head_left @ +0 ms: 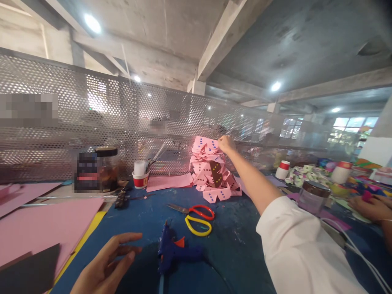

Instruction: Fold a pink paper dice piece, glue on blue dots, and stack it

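Note:
A tall pile of pink folded paper pieces [211, 169], printed with blue and dark dots, stands against the mesh screen. At its top right my right hand [226, 143] is closed, its fingertips on the edge of a pink folded paper piece [212, 143]. My left hand [112, 261] hovers low at the left, fingers apart and nothing in them. Just right of it, a blue glue gun [176, 255] with an orange trigger rests on the blue tabletop [241, 241]. Scissors [196, 218] with one red and one yellow handle lie between glue gun and pile.
Pink sheets [52, 228] cover the left side. A paper cup [140, 179] and a dark-lidded jar [107, 169] stand along the perforated screen [122, 122]. At right are a clear jar [314, 196], a cable [358, 249] and another person's hand [367, 206].

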The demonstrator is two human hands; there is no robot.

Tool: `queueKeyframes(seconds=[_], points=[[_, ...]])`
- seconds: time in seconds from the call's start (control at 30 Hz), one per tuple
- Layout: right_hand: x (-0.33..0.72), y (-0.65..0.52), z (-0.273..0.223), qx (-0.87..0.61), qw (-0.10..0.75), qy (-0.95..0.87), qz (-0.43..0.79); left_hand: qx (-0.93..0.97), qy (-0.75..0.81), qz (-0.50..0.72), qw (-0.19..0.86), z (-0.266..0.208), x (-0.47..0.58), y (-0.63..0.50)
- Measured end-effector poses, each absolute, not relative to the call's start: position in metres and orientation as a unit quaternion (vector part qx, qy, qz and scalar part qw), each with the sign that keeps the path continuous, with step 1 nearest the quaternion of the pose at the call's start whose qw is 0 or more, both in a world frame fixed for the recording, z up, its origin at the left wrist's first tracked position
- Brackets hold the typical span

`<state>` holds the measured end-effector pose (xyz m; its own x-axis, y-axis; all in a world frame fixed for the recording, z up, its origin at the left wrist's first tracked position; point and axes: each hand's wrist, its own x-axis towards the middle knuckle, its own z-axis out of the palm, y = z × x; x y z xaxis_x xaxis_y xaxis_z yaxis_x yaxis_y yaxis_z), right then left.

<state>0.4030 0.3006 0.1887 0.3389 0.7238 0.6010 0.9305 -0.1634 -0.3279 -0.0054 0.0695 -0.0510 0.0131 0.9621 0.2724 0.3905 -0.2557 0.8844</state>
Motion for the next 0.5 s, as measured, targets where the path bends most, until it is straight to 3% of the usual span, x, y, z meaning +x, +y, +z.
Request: queueKeyframes(seconds=[0.23, 0.5], points=[[0.394, 0.292, 0.183, -0.728, 0.332, -0.569, -0.191, 0.643, 0.523, 0.471, 0.301, -0.047, -0.003, 0.065], [0.386, 0.287, 0.18, -0.706, 0.347, -0.581, -0.209, 0.628, 0.538, 0.465, 0.316, -0.005, 0.012, 0.054]])
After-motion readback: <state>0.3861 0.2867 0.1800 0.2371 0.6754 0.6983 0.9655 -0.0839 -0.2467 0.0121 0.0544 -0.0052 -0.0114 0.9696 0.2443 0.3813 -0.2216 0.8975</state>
